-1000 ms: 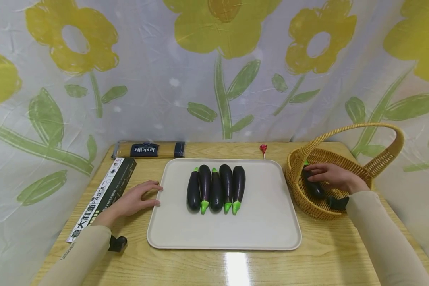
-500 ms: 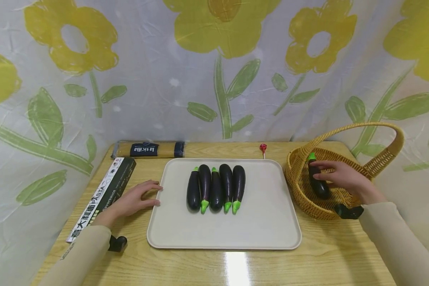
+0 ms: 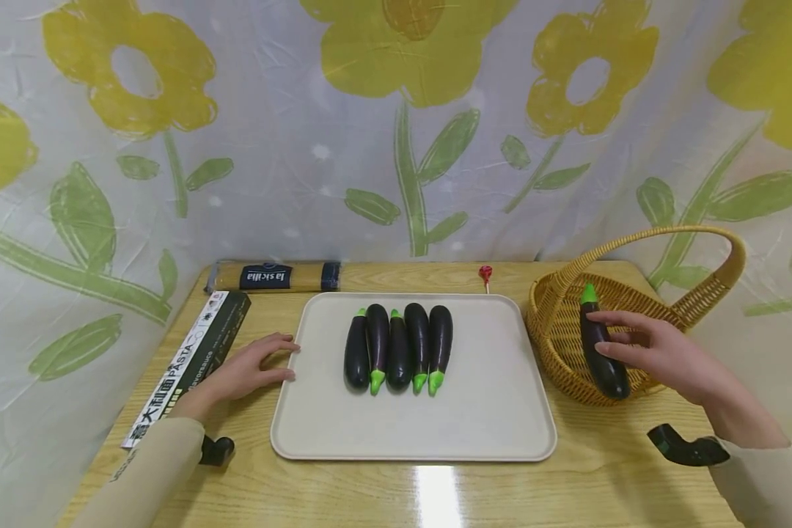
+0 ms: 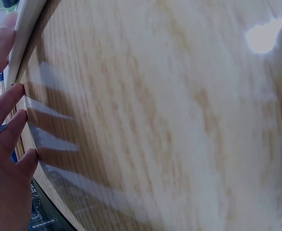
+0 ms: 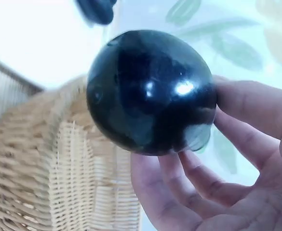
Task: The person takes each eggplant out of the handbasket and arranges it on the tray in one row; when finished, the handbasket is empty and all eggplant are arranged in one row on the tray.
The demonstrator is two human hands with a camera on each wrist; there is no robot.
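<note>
My right hand (image 3: 653, 348) pinches a dark purple eggplant (image 3: 600, 345) between thumb and fingers, over the wicker basket (image 3: 561, 381). Its green stem end points away from me. In the right wrist view the eggplant's (image 5: 150, 91) rounded bottom faces the camera, above the basket's weave (image 5: 30, 159). On the white tray (image 3: 482, 425), several more eggplants (image 3: 399, 352) lie side by side, some with stems toward me and some away. My left hand (image 3: 254, 367) rests with relaxed, spread fingers at the tray's left edge. The left wrist view shows its fingertips (image 4: 18, 89) against the tabletop.
A black and white pasta box (image 3: 191, 367) lies left of the tray, partly behind my left forearm. A spaghetti packet (image 3: 273, 276) lies along the back edge, and a red lollipop (image 3: 485, 276) behind the tray. The basket's tall handle (image 3: 660, 233) arches over it.
My right hand has lifted the eggplant from the basket's bottom and drawn it up, toward me and slightly right. My left hand and the eggplants on the tray have stayed put.
</note>
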